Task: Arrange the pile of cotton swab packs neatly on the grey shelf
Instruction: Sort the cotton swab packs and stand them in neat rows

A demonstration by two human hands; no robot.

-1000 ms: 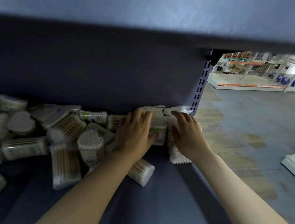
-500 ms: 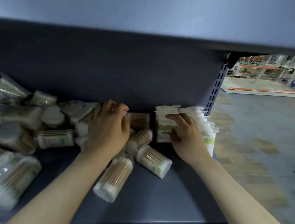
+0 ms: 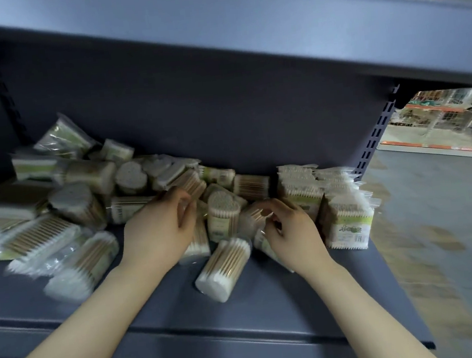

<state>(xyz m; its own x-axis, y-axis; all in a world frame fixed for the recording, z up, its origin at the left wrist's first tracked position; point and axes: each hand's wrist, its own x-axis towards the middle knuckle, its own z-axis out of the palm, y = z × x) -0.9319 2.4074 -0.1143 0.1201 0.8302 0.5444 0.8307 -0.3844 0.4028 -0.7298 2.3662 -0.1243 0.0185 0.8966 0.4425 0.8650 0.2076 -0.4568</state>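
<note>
Reaching both hands into the pile [image 3: 91, 207] on the grey shelf [image 3: 160, 302]. Left hand [image 3: 158, 231] at centre, fingers curled on a pack [image 3: 198, 242]. Right hand [image 3: 292, 231] pinching another pack [image 3: 255, 215]. Neat row [image 3: 327, 195] stands at 3 o'clock; one loose pack [image 3: 224, 268] lies at 6.

floor: mottled grey concrete [image 3: 425, 201] right of the hands | far right beyond them: bright orange-railed racking [image 3: 443, 122] | overhead: upper shelf board [image 3: 242, 39]
</note>
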